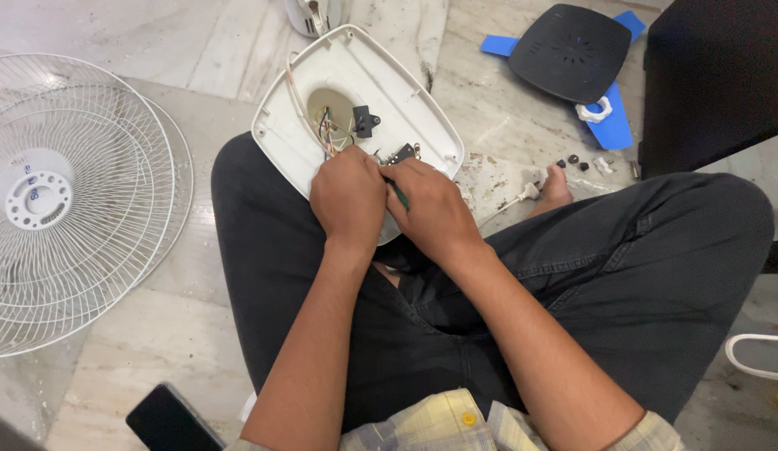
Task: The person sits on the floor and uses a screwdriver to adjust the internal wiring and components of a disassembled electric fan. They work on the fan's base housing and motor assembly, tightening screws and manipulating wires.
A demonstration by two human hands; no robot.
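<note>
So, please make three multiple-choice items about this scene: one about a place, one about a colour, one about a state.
1. Where do the white wire fan grilles lie?
A. On the floor at the person's left
B. On the person's lap
C. On the black cover

2. What colour is the fan blade under the round black cover?
A. Red
B. Blue
C. Green

3. How is the white base housing?
A. Closed
B. Wrapped
C. Open, wires showing

Answers: 1 A, the grilles rest on the marble far left. 2 B, blue tips stick out around the cover. 3 C, coloured wires show inside, above the left hand and right hand, which holds a green-handled tool.
</note>
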